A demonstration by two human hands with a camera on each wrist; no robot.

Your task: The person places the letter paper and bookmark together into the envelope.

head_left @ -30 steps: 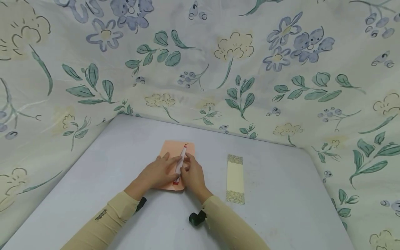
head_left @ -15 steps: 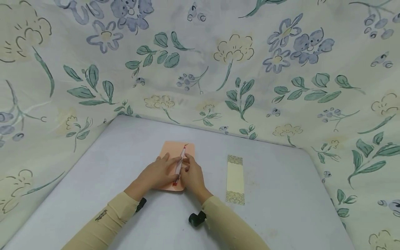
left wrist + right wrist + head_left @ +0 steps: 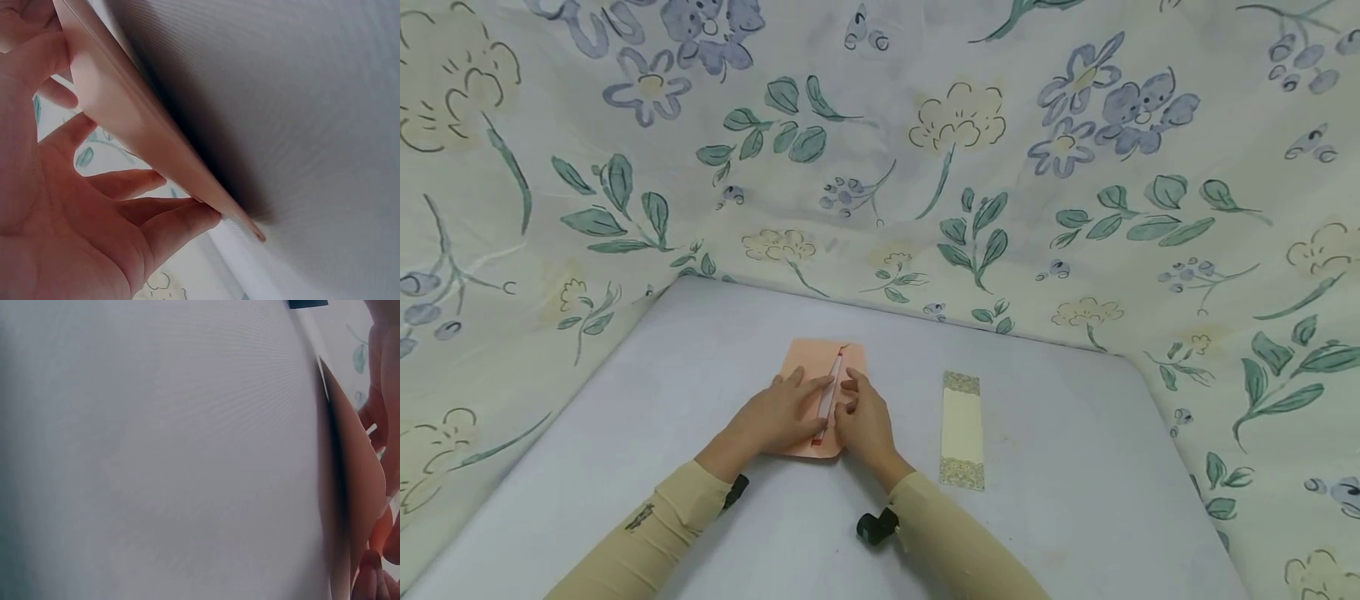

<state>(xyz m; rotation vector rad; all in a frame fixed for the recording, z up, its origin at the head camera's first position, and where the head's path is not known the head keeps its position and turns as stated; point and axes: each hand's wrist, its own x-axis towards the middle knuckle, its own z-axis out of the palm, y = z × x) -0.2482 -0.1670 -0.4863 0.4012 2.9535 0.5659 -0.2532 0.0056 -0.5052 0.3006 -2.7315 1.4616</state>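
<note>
A peach paper envelope (image 3: 808,354) lies on the table in the head view. A narrow white strip (image 3: 829,400) with red ends shows in a lengthwise opening along it. My left hand (image 3: 778,412) rests on its left part, fingers spread and mostly straight, fingertips beside the strip. At the right part, my right hand (image 3: 865,421) has bent fingers and grips the paper beside the opening. In the left wrist view the envelope (image 3: 131,119) stands a little off the table under the fingers. The right wrist view shows its side (image 3: 359,469) bulging upward near the right fingers.
A cream card (image 3: 962,425) with glittery gold bands at both ends lies to the right of the hands. Floral cloth (image 3: 880,167) hangs behind the white table (image 3: 1075,467) and along its sides. Black wrist cameras (image 3: 877,527) sit below the forearms.
The white strip looks narrower than one second ago and its visible edges have shifted slightly left. Both hands stay in nearly the same place on the envelope.
</note>
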